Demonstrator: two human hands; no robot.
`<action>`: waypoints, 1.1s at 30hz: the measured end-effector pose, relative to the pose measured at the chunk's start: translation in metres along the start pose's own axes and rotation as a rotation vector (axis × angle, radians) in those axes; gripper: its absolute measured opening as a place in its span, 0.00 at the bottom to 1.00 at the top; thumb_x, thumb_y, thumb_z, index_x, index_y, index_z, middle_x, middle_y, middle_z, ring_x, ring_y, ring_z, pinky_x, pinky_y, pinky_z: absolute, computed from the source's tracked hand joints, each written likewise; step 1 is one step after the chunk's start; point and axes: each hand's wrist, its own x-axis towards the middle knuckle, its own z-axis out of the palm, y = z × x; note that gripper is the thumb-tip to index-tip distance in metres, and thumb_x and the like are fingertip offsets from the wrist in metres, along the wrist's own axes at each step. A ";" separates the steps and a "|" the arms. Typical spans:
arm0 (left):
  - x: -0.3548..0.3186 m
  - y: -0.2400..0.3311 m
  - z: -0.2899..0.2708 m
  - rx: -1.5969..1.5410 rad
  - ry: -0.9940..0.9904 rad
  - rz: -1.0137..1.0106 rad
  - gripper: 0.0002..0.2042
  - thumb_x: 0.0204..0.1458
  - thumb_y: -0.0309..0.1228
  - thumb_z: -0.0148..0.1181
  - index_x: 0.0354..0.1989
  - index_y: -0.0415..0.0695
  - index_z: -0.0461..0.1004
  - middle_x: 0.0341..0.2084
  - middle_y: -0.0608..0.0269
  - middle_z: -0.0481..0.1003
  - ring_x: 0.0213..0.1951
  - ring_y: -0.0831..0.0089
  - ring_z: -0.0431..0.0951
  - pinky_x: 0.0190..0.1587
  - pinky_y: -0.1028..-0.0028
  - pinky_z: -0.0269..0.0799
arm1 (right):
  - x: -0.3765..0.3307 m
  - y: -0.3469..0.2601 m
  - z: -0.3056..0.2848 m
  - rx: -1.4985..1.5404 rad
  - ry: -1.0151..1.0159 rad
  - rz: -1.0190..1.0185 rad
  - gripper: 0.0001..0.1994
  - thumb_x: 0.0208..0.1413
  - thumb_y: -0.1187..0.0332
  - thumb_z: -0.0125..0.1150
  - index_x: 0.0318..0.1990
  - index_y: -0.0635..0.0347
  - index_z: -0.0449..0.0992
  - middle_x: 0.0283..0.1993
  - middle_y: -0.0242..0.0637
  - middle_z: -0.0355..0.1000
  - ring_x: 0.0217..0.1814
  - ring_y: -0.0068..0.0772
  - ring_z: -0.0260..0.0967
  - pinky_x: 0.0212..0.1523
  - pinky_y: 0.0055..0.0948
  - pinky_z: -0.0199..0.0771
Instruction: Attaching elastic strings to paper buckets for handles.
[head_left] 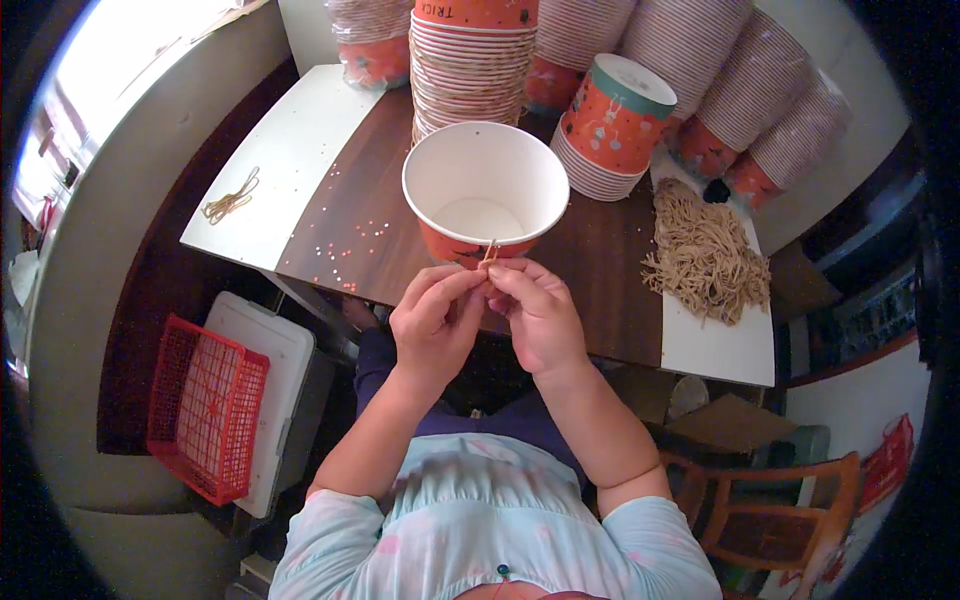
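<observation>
An orange paper bucket (485, 175) with a white inside stands at the table's front edge, its mouth tipped toward me. At its near rim, my left hand (434, 315) and my right hand (542, 312) meet fingertip to fingertip. Both pinch a thin tan cord (491, 254), part of which sticks up against the rim. The fingers hide the rest of the cord and whether it passes through the bucket wall. One small dark hole shows in the bucket's far wall.
Behind stands a tall stack of buckets (470, 80); upside-down buckets (615, 120) and bagged stacks (690, 40) are to its right. A heap of tan cords (710, 250) lies right, a few loose cords (232, 198) left. Small punched dots dot the table (340, 170). A red basket (210, 410) sits lower left.
</observation>
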 end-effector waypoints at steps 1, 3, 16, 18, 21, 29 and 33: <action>0.002 0.001 -0.001 0.008 -0.010 -0.031 0.08 0.44 0.17 0.62 0.34 0.39 0.76 0.31 0.61 0.75 0.27 0.82 0.73 0.28 0.83 0.67 | 0.001 0.001 -0.003 0.005 -0.013 0.006 0.07 0.53 0.66 0.59 0.35 0.57 0.78 0.33 0.26 0.75 0.31 0.13 0.66 0.34 0.16 0.62; 0.003 0.001 -0.003 0.018 -0.018 -0.062 0.06 0.46 0.18 0.62 0.33 0.38 0.76 0.30 0.61 0.76 0.29 0.80 0.74 0.30 0.82 0.69 | 0.002 0.000 -0.004 0.010 -0.027 0.013 0.07 0.53 0.65 0.59 0.35 0.57 0.78 0.32 0.26 0.75 0.31 0.14 0.66 0.34 0.17 0.62; 0.006 -0.011 -0.009 -0.303 -0.047 -0.385 0.03 0.48 0.20 0.61 0.31 0.36 0.76 0.27 0.67 0.75 0.25 0.87 0.70 0.27 0.86 0.64 | 0.006 -0.011 -0.011 -0.156 0.025 0.041 0.07 0.54 0.66 0.59 0.36 0.57 0.76 0.32 0.28 0.74 0.28 0.17 0.66 0.34 0.19 0.65; 0.006 -0.012 -0.008 -0.292 -0.052 -0.394 0.03 0.48 0.20 0.62 0.31 0.37 0.76 0.27 0.68 0.74 0.25 0.87 0.69 0.27 0.86 0.64 | 0.006 -0.014 -0.014 -0.263 0.021 0.001 0.06 0.54 0.67 0.60 0.35 0.59 0.76 0.32 0.29 0.75 0.28 0.17 0.66 0.35 0.18 0.65; 0.007 -0.012 -0.005 -0.328 -0.047 -0.390 0.03 0.49 0.20 0.61 0.31 0.36 0.76 0.27 0.68 0.74 0.25 0.87 0.69 0.27 0.86 0.64 | 0.006 -0.019 -0.012 -0.560 0.020 -0.132 0.06 0.52 0.69 0.62 0.32 0.62 0.76 0.32 0.31 0.75 0.30 0.18 0.67 0.36 0.20 0.67; 0.008 -0.014 -0.005 -0.355 -0.084 -0.405 0.04 0.50 0.20 0.60 0.33 0.35 0.75 0.31 0.64 0.77 0.33 0.81 0.75 0.37 0.82 0.70 | 0.010 -0.023 -0.016 -1.262 0.139 -0.687 0.08 0.42 0.69 0.65 0.24 0.60 0.71 0.28 0.36 0.68 0.32 0.39 0.68 0.36 0.37 0.66; 0.010 -0.012 -0.008 -0.253 -0.113 -0.402 0.04 0.50 0.21 0.60 0.33 0.35 0.75 0.31 0.64 0.77 0.33 0.82 0.74 0.37 0.82 0.70 | 0.009 -0.025 -0.012 -1.481 0.181 -0.865 0.08 0.40 0.69 0.64 0.25 0.58 0.69 0.29 0.35 0.66 0.34 0.40 0.65 0.37 0.41 0.61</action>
